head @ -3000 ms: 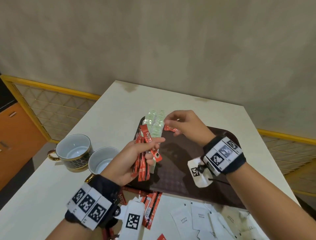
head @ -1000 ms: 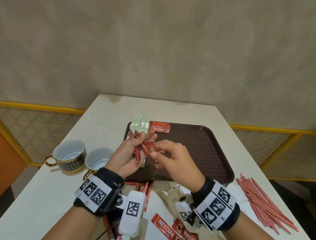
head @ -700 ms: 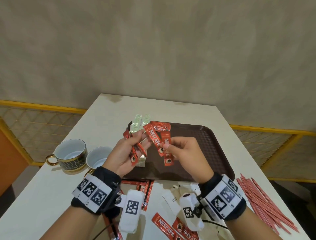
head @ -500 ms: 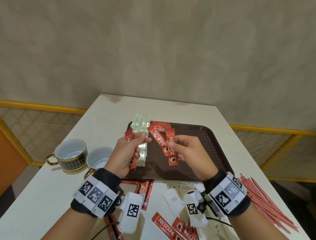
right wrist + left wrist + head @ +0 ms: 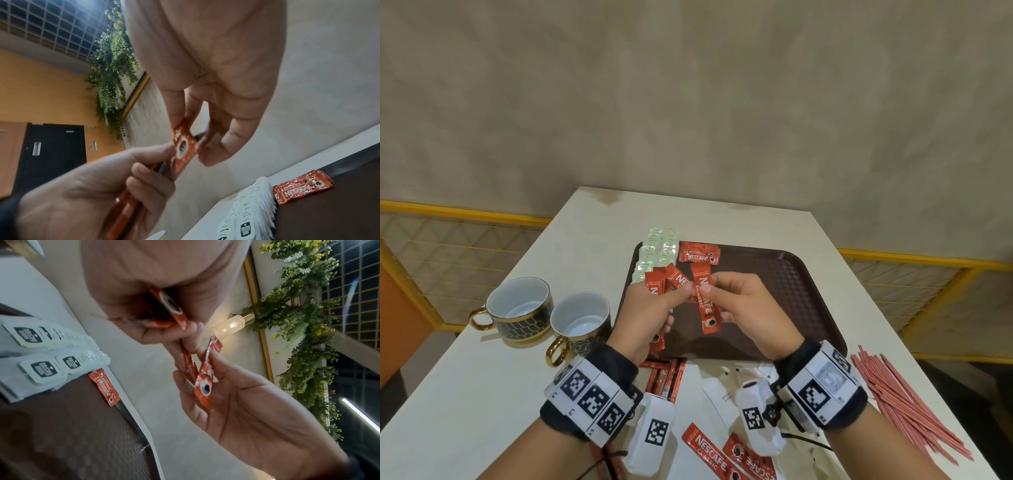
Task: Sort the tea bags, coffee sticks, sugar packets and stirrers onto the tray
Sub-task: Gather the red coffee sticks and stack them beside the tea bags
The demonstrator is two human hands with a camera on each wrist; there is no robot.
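A single red coffee stick (image 5: 706,303) hangs over the middle of the brown tray (image 5: 804,291), pinched near its top between thumb and fingertips of the right hand (image 5: 748,313). At its 9 o'clock the left hand (image 5: 649,317) is clenched round a bundle of coffee sticks (image 5: 658,291) that fans out above the fist, its thumb meeting the right fingertips at the single stick.

On the tray, at 11 o'clock, rows of pale green tea bags (image 5: 657,251) lie along the left rim, and just to their right a small pile of coffee sticks (image 5: 698,255) lies flat against the far rim. Half a second ago the hands were apart, the right one holding two sticks; now they have closed together.

At 9 o'clock of the tray two cups (image 5: 548,317) stand on the table (image 5: 465,394). At 6 o'clock lie loose coffee sticks (image 5: 709,454) and white sugar packets (image 5: 722,399); at 4 o'clock a heap of red stirrers (image 5: 907,404).
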